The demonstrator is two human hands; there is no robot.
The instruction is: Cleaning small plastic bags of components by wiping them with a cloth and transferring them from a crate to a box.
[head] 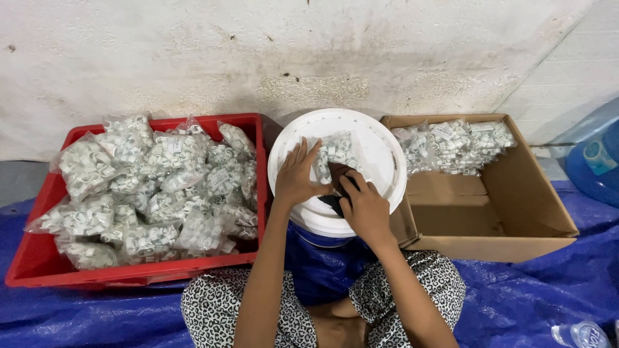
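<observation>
a red crate [39, 258] sits well left of the left grip, heaped with clear bags [161, 187] of small white parts. just right of the right grip stands an open cardboard box [535, 212], more bags [454, 145] piled along its far side, its near half bare. a blue tarp [535, 296] spreads under everything, nearer than both grips. beyond the grips rises a stained white wall [258, 51]. far right of the right grip, a blue water jug [596, 161]; at the near right corner, a clear bottle [583, 335].
</observation>
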